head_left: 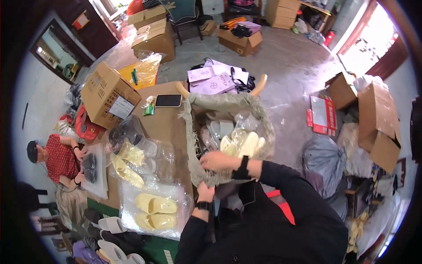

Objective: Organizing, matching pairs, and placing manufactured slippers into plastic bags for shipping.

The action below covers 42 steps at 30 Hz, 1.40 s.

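A cloth-lined basket [258, 104] with curved wooden handles stands against the right edge of the table. Inside it are yellow slippers [249, 145] and grey slippers [220, 128], some in clear plastic. My right hand [215, 161] reaches over the basket's near left part, fingers curled; what they hold, if anything, is hidden. Below it, my left hand [205, 192] is closed beside the basket's near left corner and the table edge; its grip cannot be made out. To its left lies a pair of yellow slippers [156, 205] on a stack of clear plastic bags [127, 199].
More bagged slippers [127, 169], a black phone [168, 100] and a tilted carton [105, 94] are on the table. At the left a person [59, 154] handles a dark slipper. Purple bags [215, 79] lie beyond the basket; a grey sack [323, 163] stands at the right.
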Tool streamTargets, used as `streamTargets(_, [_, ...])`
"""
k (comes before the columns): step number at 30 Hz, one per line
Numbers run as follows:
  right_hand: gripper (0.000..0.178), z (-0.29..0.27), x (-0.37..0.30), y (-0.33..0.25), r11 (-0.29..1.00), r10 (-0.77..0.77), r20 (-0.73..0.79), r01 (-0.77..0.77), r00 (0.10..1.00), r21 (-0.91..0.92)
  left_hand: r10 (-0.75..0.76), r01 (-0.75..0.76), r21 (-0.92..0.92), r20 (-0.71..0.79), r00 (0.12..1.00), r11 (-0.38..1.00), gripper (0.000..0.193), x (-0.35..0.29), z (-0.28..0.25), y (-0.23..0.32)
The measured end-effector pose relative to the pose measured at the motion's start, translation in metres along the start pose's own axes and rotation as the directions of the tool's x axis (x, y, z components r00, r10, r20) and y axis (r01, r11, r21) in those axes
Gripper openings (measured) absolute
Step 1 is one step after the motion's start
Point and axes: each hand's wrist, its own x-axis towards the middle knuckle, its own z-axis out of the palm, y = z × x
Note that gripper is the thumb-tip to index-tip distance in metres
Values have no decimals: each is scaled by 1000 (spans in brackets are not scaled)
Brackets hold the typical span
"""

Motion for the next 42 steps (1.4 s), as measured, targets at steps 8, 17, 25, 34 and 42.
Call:
streamTargets(8, [69, -205, 59, 162, 610, 342, -626, -672, 700, -419, -76, 86, 235, -54, 996, 968, 35, -39, 23, 7])
streamTargets(17, [19, -179, 83, 121, 932, -281, -493, 111, 823, -346, -681, 378, -923, 232, 694, 71, 42, -38, 50, 70])
streamTargets(25, [11, -159, 23, 131, 942, -314, -446, 215, 838, -259, -637, 221, -975, 163, 754, 12, 36, -36, 47, 74])
streamTargets(34, [34, -152, 89, 101, 733, 326, -321, -23, 889, 680, -627, 64, -998, 55, 777, -7, 40, -34, 20, 70])
streamTargets(42, [43, -200, 131, 119, 939, 314, 56, -318, 948, 128, -609, 158, -984, 78, 789, 79, 44, -15, -4, 30])
